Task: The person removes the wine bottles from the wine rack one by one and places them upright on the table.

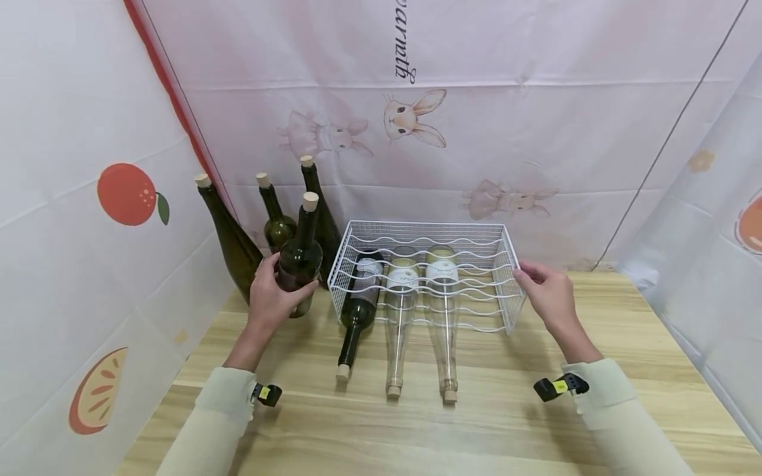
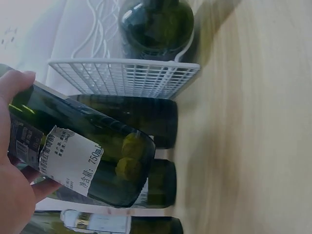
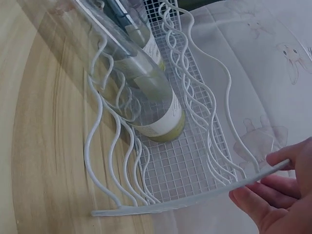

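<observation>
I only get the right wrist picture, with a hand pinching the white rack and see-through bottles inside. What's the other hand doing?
Observer: In the head view, the left hand is gripping a dark green bottle to the left of the rack.
Operator: Ooh, does that bottle have a number on it?
Observer: Yes, the left wrist view shows "750ml" on its white label.
Operator: And my see-through bottles, do they have corks? I can't see the ends!
Observer: Yes, the head view shows a cork in one and another cork in the other, both pointing toward the person.
</observation>
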### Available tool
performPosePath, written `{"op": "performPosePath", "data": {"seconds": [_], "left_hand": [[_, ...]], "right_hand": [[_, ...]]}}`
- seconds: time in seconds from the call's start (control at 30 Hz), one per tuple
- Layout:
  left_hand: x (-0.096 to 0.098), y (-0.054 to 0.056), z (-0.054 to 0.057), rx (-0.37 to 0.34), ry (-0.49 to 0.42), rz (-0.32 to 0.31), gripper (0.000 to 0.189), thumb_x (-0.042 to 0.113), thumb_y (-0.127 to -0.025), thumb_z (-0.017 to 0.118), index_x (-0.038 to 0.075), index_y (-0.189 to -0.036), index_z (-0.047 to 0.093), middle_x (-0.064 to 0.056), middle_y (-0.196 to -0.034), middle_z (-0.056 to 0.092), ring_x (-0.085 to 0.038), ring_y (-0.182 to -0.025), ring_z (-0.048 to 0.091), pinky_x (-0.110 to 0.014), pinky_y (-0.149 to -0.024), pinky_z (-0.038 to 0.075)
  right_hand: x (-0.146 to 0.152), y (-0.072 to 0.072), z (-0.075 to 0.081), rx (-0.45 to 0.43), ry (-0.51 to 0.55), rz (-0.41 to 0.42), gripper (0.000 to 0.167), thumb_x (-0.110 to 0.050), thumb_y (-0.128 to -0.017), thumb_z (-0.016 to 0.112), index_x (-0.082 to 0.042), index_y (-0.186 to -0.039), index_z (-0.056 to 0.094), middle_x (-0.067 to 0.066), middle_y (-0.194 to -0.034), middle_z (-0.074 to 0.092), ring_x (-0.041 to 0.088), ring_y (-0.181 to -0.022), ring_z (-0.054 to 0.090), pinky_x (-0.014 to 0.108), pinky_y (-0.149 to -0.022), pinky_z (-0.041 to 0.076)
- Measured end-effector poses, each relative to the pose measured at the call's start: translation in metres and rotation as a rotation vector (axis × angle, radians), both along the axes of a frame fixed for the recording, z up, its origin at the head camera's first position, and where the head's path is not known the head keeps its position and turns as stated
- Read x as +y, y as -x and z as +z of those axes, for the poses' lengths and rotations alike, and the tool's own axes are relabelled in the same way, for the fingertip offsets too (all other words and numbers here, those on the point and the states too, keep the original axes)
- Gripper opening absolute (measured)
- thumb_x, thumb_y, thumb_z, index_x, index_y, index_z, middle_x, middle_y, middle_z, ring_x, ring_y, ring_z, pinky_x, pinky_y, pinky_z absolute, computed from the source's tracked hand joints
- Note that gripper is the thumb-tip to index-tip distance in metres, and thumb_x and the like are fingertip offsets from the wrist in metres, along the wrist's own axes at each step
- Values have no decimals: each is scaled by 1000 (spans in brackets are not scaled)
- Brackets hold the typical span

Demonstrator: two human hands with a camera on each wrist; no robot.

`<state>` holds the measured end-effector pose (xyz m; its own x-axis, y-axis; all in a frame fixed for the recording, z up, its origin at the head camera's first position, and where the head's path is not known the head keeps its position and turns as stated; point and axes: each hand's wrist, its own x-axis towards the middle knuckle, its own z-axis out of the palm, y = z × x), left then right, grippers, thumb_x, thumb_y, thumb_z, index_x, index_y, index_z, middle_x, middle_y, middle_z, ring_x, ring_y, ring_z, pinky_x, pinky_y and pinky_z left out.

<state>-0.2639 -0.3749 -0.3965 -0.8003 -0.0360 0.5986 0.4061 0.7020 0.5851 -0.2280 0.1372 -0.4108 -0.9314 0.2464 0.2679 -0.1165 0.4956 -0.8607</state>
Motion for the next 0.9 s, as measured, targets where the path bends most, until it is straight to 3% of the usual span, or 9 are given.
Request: {"op": "performPosePath", "data": {"seconds": [0.17, 0.4, 0.8, 0.9], "left_hand": [[-3, 0, -6, -99, -70, 11, 90, 29, -73, 96, 3, -145, 50, -23, -138, 57, -41, -126, 57, -63, -101, 51], [-11, 3, -16, -220, -150, 42, 95, 38, -76, 92, 7, -151, 43, -21, -145, 53, -39, -130, 56, -61, -103, 51], [-20, 6, -29, -276, -198, 37, 93, 44, -80, 89, 10, -151, 41, -19, -140, 57, -34, -123, 59, -53, -97, 53], [-20, 7, -30, -285, -197, 32, 93, 46, -80, 88, 10, -151, 40, -20, -141, 56, -35, -124, 58, -54, -98, 53]], "right_hand": [[3, 1, -3, -20, 83, 6, 44, -25, -101, 67, 7, -131, 67, 29, -129, 69, -21, -84, 59, 2, -76, 51], [3, 1, -4, -51, 120, -35, 44, -31, -98, 71, 2, -128, 71, 6, -119, 76, -17, -85, 63, 5, -76, 53], [-1, 2, -4, -22, 126, -45, 41, -26, -99, 70, 4, -127, 71, 26, -125, 70, -19, -82, 61, 5, -72, 53], [-1, 2, -6, -27, 131, -48, 41, -26, -99, 70, 3, -128, 71, 26, -125, 70, -19, -81, 61, 4, -71, 53]]}}
